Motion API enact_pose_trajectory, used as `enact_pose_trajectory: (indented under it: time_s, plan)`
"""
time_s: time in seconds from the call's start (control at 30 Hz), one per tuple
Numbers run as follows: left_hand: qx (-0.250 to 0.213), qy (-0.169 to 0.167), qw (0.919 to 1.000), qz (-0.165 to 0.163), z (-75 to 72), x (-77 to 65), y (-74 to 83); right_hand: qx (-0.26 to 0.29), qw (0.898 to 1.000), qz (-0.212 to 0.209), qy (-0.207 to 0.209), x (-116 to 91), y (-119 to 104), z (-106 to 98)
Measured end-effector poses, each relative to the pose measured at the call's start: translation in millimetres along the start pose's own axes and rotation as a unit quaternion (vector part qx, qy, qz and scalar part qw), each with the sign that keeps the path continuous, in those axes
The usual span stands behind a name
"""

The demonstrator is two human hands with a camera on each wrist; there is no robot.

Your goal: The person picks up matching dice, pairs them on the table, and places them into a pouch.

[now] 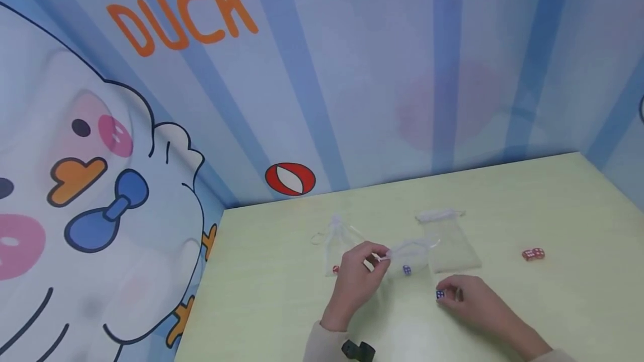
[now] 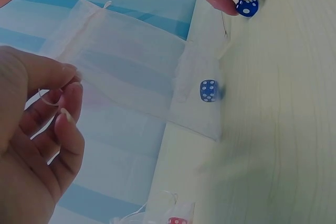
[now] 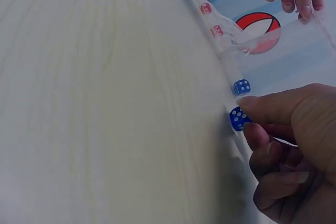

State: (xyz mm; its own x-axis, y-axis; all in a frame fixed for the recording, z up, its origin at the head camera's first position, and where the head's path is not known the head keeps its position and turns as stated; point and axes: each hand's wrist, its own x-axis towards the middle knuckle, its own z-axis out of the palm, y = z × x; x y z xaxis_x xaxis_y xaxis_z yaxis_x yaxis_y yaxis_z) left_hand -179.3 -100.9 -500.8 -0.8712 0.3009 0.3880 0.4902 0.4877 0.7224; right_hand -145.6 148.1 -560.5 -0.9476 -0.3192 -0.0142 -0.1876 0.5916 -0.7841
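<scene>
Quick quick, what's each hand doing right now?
Left hand: pinching the edge of a see-through bag.
Right hand: holding a blue die between finger and thumb.

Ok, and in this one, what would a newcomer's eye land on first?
Probably the big cartoon duck on the left of the head view, with orange DUCK lettering to its upper right. Then, below centre, the left hand pinches a sheer drawstring pouch with a blue die inside, while the right hand holds another blue die. Off to the right, red dice lie on the table.
</scene>
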Motion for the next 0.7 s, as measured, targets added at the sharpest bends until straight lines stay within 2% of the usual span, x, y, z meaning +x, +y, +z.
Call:
enact_pose_trajectory:
  time_s: [0.23, 0.47, 0.7]
  plan:
    - [0.000, 0.000, 1.0000, 0.005, 3.2, 1.6, -1.2, -0.016, 0.999, 0.048, 0.007, 0.6, -1.0, 0.1]
    - [-0.008, 0.002, 1.0000, -0.001, 1.4, 0.0, 1.1, -0.006, 1.000, 0.020, 0.003, -0.1, 3.2, 2.1]
    - [-0.004, 0.005, 0.9998, 0.019, 0.3, 0.6, 0.7, -0.016, 1.000, -0.006, 0.014, -0.3, -2.2, -3.0]
